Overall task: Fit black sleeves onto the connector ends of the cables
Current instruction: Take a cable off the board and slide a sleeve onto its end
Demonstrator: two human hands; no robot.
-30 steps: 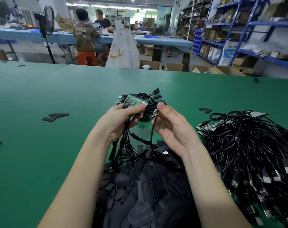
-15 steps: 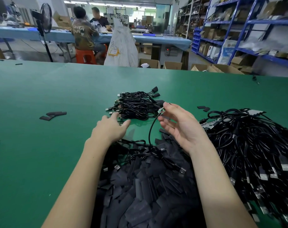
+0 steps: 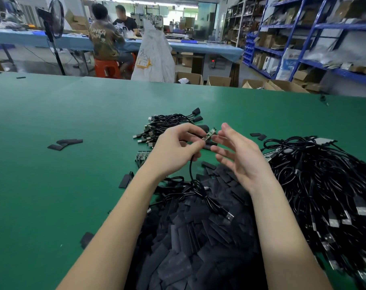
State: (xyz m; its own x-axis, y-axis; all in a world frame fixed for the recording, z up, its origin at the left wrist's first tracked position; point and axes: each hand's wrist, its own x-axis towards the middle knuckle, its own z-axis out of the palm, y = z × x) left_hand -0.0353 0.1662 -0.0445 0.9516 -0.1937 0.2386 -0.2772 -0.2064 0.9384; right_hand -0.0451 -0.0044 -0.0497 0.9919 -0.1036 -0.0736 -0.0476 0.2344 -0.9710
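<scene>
My left hand (image 3: 175,149) pinches the bare green circuit-board end (image 3: 209,134) of a black cable (image 3: 191,174), which hangs down to a USB plug (image 3: 228,216) lying on the sleeves. Just right of the board, my right hand (image 3: 238,158) is held with fingers spread, holding nothing. A heap of flat black sleeves (image 3: 190,248) lies below both hands. Behind the hands sits a small bundle of cables (image 3: 167,124), some with black ends.
A big tangle of black cables (image 3: 324,185) covers the right of the green table (image 3: 52,195). Loose sleeves (image 3: 65,143) lie scattered at the left, and small green boards (image 3: 141,158) rest near my left wrist. Two people sit at a far bench.
My left hand put down the cable bundle, then rose and took the board end of one cable. That end was at my right hand's fingertips, which now stand spread beside it.
</scene>
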